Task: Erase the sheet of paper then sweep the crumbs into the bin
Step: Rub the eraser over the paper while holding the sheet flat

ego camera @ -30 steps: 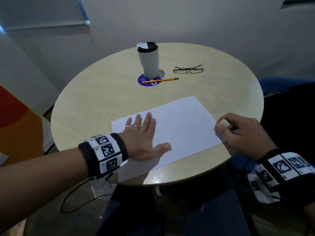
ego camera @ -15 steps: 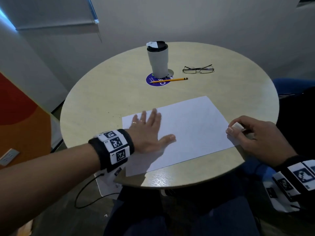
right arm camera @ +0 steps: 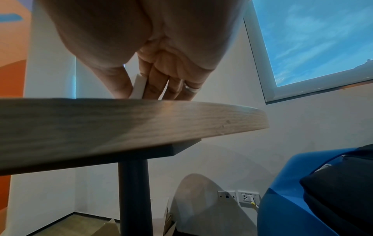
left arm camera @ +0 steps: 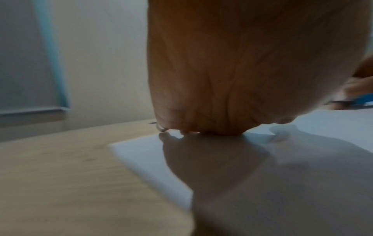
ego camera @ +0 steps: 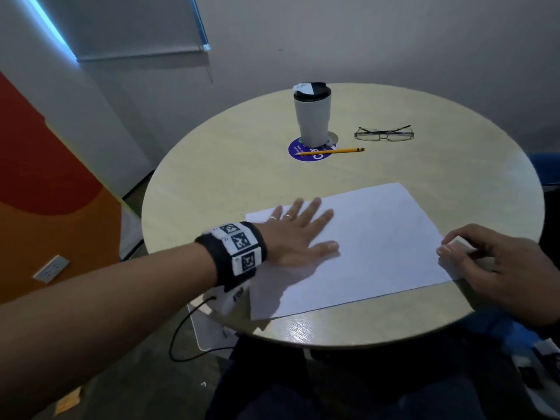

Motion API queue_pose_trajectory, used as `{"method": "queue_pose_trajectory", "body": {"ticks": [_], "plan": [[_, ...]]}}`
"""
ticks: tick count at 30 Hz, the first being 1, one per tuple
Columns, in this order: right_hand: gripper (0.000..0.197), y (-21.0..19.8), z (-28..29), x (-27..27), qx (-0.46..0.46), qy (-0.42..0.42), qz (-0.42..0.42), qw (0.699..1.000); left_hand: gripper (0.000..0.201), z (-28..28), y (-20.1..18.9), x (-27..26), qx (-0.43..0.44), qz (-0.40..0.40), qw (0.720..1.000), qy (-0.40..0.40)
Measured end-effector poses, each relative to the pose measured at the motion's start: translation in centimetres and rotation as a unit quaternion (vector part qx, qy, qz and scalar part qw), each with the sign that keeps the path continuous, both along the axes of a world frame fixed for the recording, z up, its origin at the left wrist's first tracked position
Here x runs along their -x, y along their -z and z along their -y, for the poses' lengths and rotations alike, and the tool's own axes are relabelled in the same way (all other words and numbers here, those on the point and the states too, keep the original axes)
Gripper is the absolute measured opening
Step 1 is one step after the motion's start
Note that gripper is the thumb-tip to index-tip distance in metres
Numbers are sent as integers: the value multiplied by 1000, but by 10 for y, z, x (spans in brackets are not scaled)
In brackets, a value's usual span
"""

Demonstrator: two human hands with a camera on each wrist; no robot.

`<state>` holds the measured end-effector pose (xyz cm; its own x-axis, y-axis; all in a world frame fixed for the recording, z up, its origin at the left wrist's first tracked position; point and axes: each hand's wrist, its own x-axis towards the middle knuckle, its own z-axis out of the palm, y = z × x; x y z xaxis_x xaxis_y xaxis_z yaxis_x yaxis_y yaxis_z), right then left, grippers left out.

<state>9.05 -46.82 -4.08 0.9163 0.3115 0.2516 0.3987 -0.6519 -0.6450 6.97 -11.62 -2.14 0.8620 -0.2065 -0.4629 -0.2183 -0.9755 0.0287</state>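
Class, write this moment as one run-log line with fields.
left hand: flat on paper | right hand: pinching eraser at paper's right edge | bin: not in view

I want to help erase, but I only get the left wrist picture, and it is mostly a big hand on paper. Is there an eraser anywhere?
Observer: Yes. The right hand pinches a white eraser at the right edge of the sheet of paper.
Operator: What else is on the table?
Observer: Farther back a gray cup stands on a purple coaster, with a yellow pencil lying partly across the coaster.
Operator: Anything more?
Observer: A pair of glasses lies to the right of the cup.
Operator: Where's the bin?
Observer: No view shows one clearly.
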Motion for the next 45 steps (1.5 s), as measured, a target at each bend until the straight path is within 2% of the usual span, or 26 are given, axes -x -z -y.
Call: {"method": "queue_pose_trajectory", "body": {"ticks": [2, 4, 5, 6, 8, 9, 10, 11, 13, 16, 18, 19, 20, 21, 24, 25, 28, 31, 35, 40, 42, 45], "plan": [[21, 0, -2, -1, 3, 4, 5, 1000, 98, -34, -3, -2, -45, 21, 988, -147], [22, 0, -4, 0, 0, 10, 5, 1000, 110, -44, -7, 1, -64, 36, 971, -226], [21, 0, -4, 0, -3, 13, 5, 1000, 110, -39, -8, 3, -58, 47, 974, -214], [21, -1, -5, 1, -6, 16, 6, 1000, 105, -28, -8, 6, -48, 62, 983, -164], [22, -2, -6, 4, -7, 22, 9, 1000, 91, 5, -9, 20, -25, 88, 996, 11], [22, -2, -7, 5, -7, 26, 11, 1000, 84, 20, -8, 28, -10, 81, 991, 103], [22, -1, -7, 6, -7, 31, 13, 999, 79, 31, -5, 34, 6, 57, 984, 171], [20, 1, -6, 6, -8, 36, 17, 999, 76, 34, -2, 37, 21, 25, 980, 197], [14, 8, -2, 3, -14, 37, 17, 999, 77, 21, 0, 32, 42, -11, 986, 159], [8, 18, 4, -4, -16, 28, 20, 999, 87, -23, -2, 21, -10, 12, 1000, 3], [10, 19, 3, -5, -17, 34, 16, 999, 95, -46, -3, 20, -60, 34, 988, -141], [10, 19, 2, -5, -16, 35, 15, 999, 100, -50, -5, 22, -72, 46, 978, -189], [10, 18, 0, -5, -15, 34, 14, 999, 103, -49, -6, 25, -68, 54, 976, -200], [9, 17, -1, -5, -15, 35, 14, 999, 103, -44, -8, 28, -53, 56, 982, -170], [11, 12, -7, -3, -9, 28, 16, 999, 91, -17, -15, 46, -24, 25, 999, -10], [11, 9, -9, -3, -6, 22, 18, 1000, 90, -7, -18, 50, -22, 14, 1000, 6], [12, 6, -7, -4, -12, 7, 1, 1000, 86, 30, -16, 62, 13, 2, 1000, -13], [9, 10, 1, -5, -50, -7, -40, 998, 78, 62, -7, 73, 53, 5, 999, 3], [8, 10, 3, 4, -58, -18, -36, 998, 78, 79, 3, 87, 52, 22, 998, -6], [7, 5, -7, 16, -32, -36, -21, 999, 75, 79, 13, 94, 54, 106, 993, -23], [7, 3, -11, 20, -35, -48, -25, 998, 66, 81, 17, 94, 65, 158, 985, -36], [7, 0, -15, 25, -43, -54, -37, 997, 43, 83, 25, 90, 132, 226, 962, -74]]}}
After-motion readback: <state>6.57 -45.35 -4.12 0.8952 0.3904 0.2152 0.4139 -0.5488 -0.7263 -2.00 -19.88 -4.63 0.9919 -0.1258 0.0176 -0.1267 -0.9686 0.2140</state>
